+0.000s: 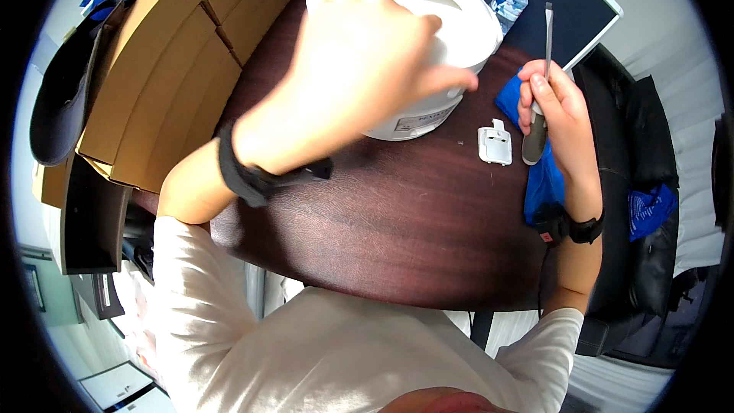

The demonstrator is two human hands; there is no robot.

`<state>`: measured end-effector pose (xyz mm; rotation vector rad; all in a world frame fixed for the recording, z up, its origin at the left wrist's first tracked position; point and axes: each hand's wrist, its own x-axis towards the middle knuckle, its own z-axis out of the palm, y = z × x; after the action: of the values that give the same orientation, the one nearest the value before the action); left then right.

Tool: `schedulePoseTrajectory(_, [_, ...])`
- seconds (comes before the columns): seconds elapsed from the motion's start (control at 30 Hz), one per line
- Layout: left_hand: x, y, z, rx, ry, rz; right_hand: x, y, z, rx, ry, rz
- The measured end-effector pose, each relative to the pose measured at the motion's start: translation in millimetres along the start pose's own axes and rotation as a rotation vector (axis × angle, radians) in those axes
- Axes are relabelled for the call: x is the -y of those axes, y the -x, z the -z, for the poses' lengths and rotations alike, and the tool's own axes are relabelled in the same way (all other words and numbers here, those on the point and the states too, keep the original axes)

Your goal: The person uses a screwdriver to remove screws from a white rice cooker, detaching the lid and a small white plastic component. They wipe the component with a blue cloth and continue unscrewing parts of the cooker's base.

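Note:
My right hand (562, 103), raised at the right side of the table, is closed around a flat-blade screwdriver (535, 134) with a grey handle and its blade pointing up. My left hand (367, 61) is over the front of a large round white tub-like appliance (474, 8), motion-blurred, its thumb stretched to the right. Its other fingers are smeared and partly hidden, so I cannot tell whether they touch the appliance. Between the appliance and my right hand lies a small white plastic part (495, 147) with a tab and dark slots. A tiny speck-like piece (460, 142) is beside it.
A water bottle (510, 1) with a blue cap stands behind the appliance, against a dark partition (569, 11). Cardboard boxes (153, 84) line the left, with a dark cap (69, 92) hanging there. Blue fabric (541, 187) lies under my right arm. A black sofa (627, 275) is at right.

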<state>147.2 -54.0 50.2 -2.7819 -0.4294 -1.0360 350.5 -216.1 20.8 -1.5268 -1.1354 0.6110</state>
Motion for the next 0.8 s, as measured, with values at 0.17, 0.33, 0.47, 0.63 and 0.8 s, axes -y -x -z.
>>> schedulePoseTrajectory(0.17, [103,-19,5,-0.161,0.289,0.113,-6,0,-5,0.047,-0.014,-0.013])
schedulePoseTrajectory(0.33, [136,-52,-9,0.235,0.834,0.362,-16,5,-9,0.035,-0.014,-0.077])
schedulePoseTrajectory(0.47, [131,-58,-15,0.423,0.856,0.252,-15,11,-13,0.064,-0.019,-0.069])
schedulePoseTrajectory(0.63, [125,-77,-24,0.508,0.81,0.26,-11,14,-16,0.108,0.03,-0.063])
schedulePoseTrajectory(0.8, [142,-88,-72,0.467,0.747,0.102,-15,16,-17,0.128,0.039,-0.074])
